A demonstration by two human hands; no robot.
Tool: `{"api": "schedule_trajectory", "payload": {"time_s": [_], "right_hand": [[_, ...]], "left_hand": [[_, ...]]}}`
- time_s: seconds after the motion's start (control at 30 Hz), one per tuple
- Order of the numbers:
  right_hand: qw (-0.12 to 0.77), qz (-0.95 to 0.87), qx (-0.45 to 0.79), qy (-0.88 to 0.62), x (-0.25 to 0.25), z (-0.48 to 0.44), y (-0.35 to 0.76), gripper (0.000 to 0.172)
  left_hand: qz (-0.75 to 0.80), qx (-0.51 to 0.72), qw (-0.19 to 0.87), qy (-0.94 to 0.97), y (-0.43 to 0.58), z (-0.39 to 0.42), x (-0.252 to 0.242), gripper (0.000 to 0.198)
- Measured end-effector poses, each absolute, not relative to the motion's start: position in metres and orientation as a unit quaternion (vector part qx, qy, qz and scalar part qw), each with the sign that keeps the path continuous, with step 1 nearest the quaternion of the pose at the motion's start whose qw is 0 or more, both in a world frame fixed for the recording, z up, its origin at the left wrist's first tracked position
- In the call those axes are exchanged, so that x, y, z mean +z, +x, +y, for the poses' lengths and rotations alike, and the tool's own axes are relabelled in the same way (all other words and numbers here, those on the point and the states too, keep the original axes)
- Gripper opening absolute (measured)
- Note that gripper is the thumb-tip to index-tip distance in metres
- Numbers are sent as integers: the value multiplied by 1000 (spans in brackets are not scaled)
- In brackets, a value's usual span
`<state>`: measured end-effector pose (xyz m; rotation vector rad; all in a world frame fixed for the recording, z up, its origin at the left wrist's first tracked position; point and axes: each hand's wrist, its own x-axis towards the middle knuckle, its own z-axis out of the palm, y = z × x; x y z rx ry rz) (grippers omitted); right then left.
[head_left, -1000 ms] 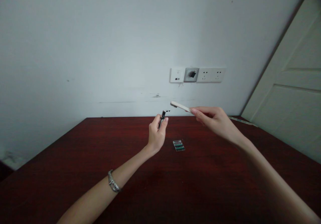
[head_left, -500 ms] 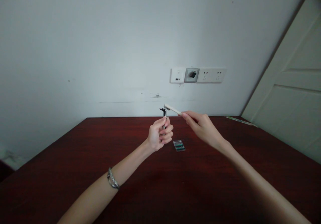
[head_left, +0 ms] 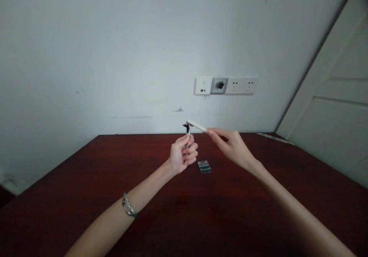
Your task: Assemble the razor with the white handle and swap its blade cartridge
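My left hand (head_left: pixel 183 154) is closed around the handle of a razor (head_left: pixel 188 129), its black head pointing up above my fist. Between the thumb and fingers of my right hand (head_left: pixel 227 140) is the handle of a small white brush (head_left: pixel 197 126) with dark bristles. The bristles face down at the razor's head and appear to touch it. On the table just right of my left hand lies a small clear case (head_left: pixel 204 167) with green and dark strips in it, perhaps blade cartridges.
The dark red wooden table (head_left: pixel 161 218) reaches back to a pale wall (head_left: pixel 138 57). A row of sockets and switches (head_left: pixel 240 85) is set in that wall. At the back right lies a thin flat strip (head_left: pixel 275 138), near a white panelled door (head_left: pixel 342 107).
The brush has shifted slightly left, so its bristles now sit over the razor's head. My left hand and the razor stay almost in place.
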<state>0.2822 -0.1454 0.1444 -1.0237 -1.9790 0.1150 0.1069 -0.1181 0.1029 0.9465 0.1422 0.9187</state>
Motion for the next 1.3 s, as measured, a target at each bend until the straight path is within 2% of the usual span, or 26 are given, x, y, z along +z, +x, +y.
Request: {"api": "schedule_trajectory", "payload": {"time_s": [0.17, 0.27, 0.37, 0.57, 0.67, 0.97, 1.07, 1.3], "right_hand": [[408, -826, 67, -383, 146, -148, 282, 39], [429, -812, 61, -390, 151, -151, 285, 37], [426, -804, 27, -414, 158, -154, 293, 38], [349, -829, -71, -430, 167, -165, 303, 37], [344, -822, -145, -430, 171, -172, 306, 37], [257, -810, -271, -452, 172, -179, 306, 39], [240, -825, -268, -436, 173, -180, 306, 39], [271, -831, -225, -429, 174, -178, 308, 38]], "left_hand": [[85, 446, 757, 469, 109, -117, 100, 30], [134, 495, 680, 524, 110, -113, 95, 32], [208, 539, 546, 606, 107, -108, 89, 34], [279, 555, 185, 762, 91, -101, 90, 27], [268, 562, 96, 777, 87, -99, 91, 24], [277, 548, 32, 788, 87, -96, 90, 18], [277, 547, 31, 789, 87, -96, 91, 17], [298, 556, 47, 775, 87, -97, 93, 20]]}}
